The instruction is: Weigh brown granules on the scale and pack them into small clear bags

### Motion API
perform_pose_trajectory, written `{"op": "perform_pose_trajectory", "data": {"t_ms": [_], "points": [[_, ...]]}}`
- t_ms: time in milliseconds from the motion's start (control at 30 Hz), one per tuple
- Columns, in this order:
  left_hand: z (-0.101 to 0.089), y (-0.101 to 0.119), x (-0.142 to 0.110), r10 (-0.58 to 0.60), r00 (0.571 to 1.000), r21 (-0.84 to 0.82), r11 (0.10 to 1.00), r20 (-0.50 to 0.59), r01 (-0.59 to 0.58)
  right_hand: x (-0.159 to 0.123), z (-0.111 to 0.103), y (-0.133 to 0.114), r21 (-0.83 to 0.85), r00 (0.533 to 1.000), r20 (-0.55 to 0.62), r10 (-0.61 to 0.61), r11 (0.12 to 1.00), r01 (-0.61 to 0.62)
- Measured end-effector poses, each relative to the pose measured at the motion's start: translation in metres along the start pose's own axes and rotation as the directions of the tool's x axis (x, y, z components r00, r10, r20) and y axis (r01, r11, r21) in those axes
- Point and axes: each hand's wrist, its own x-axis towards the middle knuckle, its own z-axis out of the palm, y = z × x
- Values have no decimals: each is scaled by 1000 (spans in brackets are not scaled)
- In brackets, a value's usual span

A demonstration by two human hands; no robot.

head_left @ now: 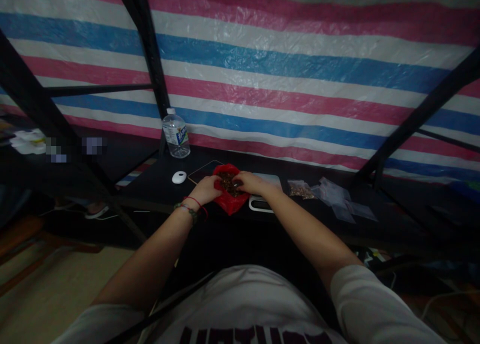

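A glossy red plastic bag (229, 205), open at the top, sits at the centre of the frame on a long black table (150, 182), with loose brown dried material (227, 182) showing inside it. The left hand (210, 189) is clamped on the bag's left rim; a thin red cord and a beaded bracelet (193, 216) circle that wrist. The right hand (248, 182) comes in from the right side, its fingertips down among the brown pieces — whether they pinch any, I cannot tell.

Just right of the bag, partly hidden by the right forearm, lies a white-framed device with a dark display (252, 204). Farther right in the frame come a small clear bag of brown bits (301, 189) and, beside it, several flat transparent plastic bags (337, 198). Left of centre are a small white rounded object (179, 177) and — behind it — an upright clear plastic bottle with a white cap (177, 139).
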Motion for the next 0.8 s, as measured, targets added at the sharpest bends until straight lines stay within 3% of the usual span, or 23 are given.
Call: {"op": "perform_pose_trajectory", "data": {"t_ms": [133,267,533,800], "points": [[1,-1,1,-4,1000,-13,1000,-13,4,0,7,-4,-60,996,-44,72,995,-75],[-4,-3,-2,-70,997,85,994,-24,72,-1,8,-7,-125,995,-41,89,988,-93],[3,-2,0,-51,998,-56,997,33,53,11,16,-6,87,999,-38,8,996,-5],[19,-13,8,-32,998,-353,936,-48,13,16,36,4,381,983,-118,140,920,-85]]}}
